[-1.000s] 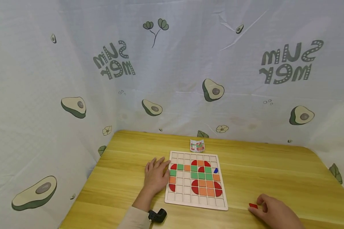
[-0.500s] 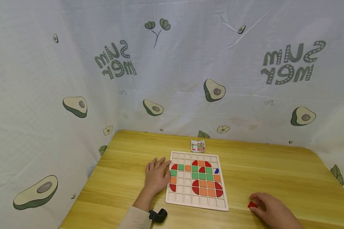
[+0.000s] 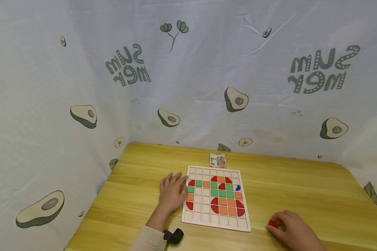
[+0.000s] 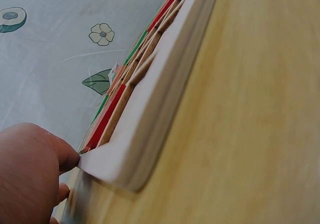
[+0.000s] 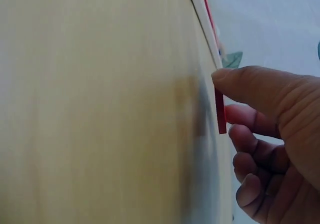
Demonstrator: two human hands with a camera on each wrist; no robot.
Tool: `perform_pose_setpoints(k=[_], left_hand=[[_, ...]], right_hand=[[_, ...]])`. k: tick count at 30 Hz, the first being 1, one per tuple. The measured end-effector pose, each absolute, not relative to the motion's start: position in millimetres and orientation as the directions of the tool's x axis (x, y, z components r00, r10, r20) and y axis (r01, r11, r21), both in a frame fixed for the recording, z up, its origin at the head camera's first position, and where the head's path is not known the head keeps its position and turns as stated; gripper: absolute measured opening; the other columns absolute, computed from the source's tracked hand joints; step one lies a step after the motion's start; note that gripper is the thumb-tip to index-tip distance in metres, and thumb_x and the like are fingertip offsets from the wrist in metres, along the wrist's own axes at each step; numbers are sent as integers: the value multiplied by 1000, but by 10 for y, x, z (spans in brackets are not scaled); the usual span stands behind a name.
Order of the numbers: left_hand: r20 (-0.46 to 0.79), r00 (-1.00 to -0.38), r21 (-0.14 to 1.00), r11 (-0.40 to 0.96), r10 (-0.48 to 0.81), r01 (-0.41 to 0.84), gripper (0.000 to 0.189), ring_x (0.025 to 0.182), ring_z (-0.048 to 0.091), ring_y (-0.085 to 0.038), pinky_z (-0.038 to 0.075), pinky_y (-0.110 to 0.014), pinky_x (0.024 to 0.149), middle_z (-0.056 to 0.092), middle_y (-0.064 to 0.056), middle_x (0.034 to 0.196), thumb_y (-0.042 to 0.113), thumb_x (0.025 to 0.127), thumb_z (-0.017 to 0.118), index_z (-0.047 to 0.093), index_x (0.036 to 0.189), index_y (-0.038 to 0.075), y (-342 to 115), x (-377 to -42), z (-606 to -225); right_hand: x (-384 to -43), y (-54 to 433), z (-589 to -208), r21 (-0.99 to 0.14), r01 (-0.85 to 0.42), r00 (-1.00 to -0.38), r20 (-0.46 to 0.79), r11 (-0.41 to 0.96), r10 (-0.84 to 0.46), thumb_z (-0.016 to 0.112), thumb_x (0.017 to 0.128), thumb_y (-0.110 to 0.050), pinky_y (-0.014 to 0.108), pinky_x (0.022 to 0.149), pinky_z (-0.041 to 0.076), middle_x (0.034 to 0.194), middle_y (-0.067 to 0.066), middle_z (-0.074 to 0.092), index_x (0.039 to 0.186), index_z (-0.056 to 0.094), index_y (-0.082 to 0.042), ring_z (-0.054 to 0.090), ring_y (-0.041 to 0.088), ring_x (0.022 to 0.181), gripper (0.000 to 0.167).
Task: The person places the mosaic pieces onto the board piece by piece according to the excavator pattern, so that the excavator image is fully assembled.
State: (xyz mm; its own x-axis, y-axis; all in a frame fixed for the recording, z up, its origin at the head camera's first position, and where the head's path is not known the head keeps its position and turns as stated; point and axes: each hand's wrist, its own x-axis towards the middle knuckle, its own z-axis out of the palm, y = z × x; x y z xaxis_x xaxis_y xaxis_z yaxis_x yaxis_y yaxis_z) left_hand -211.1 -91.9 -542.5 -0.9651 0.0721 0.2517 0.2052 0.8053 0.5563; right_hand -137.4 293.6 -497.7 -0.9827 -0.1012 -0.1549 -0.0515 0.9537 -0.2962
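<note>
In the head view, my left hand [image 3: 172, 195] rests at the left edge of a pale wooden grid board [image 3: 201, 217], its fingers extended forward. The left wrist view shows the thumb touching the board's rim [image 4: 132, 144]. Red curved tiles, green squares and orange squares fill some of the cells. Right of the board, low over the table, my right hand [image 3: 293, 228] pinches a small red tile [image 3: 272, 224]. Seen edge-on in the right wrist view, that red tile [image 5: 220, 111] sits between thumb and fingers; its full outline is hidden.
A small blue piece [image 3: 237, 188] lies in a cell near the board's right edge. Behind the board stands a curled pattern card [image 3: 217, 160]. The wooden table [image 3: 138, 167] ends at a printed curtain [image 3: 191, 87] at the back and left.
My right hand has moved a little left toward the board with the red tile, which has turned between the fingers. The left hand stays at the board's edge.
</note>
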Motion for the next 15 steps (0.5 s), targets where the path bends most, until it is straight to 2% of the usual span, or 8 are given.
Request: perform_pose_setpoints(k=[5,9,15], left_hand=[[258,-964,556,804,73,209,39,149,32,-45,17,-67,122,52,-12,154,26,100,56,65,137,20,-921,-2116,-5419],[262,-963,556,805,69,209,39,148,33,-45,17,-67,122,53,-13,153,25,100,56,66,137,19,-917,-2112,-5415],[253,-965,551,809,70,203,38,148,33,-44,18,-67,121,53,-12,153,25,100,57,66,137,20,-908,-2105,-5416]], right_hand=[[-1355,2569,-4872,-310,-121,-982,-100,943,-159,84,79,-42,33,77,55,88,-7,60,96,72,-18,51,12,83,32],[-1344,2193,-4791,-304,-237,-965,-33,923,-259,85,78,-41,29,80,57,89,-12,60,96,72,-25,52,8,85,28],[-1447,1682,-4795,-279,-476,-878,96,834,-469,83,83,-39,26,77,56,90,-18,58,97,72,-25,49,2,84,23]])
